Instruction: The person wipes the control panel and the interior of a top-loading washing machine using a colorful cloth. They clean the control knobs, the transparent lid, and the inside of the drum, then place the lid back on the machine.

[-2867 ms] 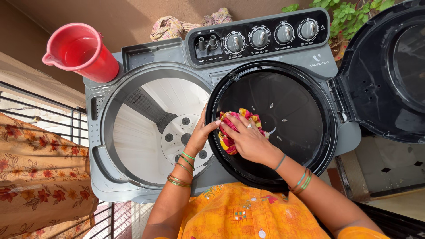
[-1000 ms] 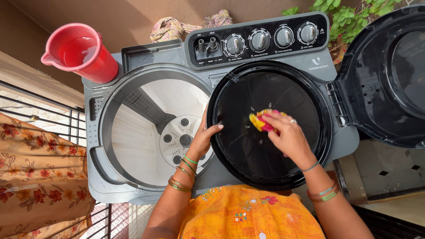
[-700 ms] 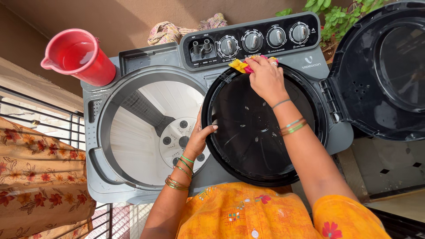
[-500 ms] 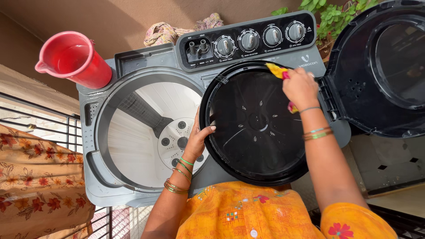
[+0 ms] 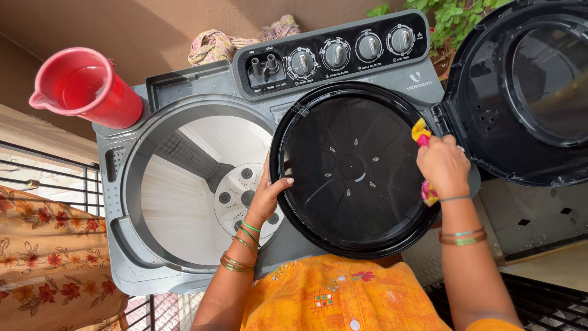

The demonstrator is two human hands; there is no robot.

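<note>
The right hand [image 5: 443, 167] is at the three o'clock edge of the round black inner lid [image 5: 352, 168], fingers curled tight around a bunched pink and yellow cloth [image 5: 421, 131], which pokes out above the knuckles and again below the wrist, pressed against the rim just beside the hinge. Over at nine o'clock on that same lid, the left hand [image 5: 266, 197] grips the rim, fingers wrapped over the edge and thumb lying on the black surface. The lid sits over the spin side of a grey twin-tub washing machine [image 5: 184, 79]. At nine o'clock from it, the open wash tub [image 5: 184, 184] shows its white wall and pale pulsator disc. The outer lid [image 5: 527, 92] is thrown open at three o'clock. A red jug [image 5: 86, 86] stands on the machine's corner at ten o'clock, and the control panel [image 5: 334, 52] with its four knobs runs across at twelve.
</note>
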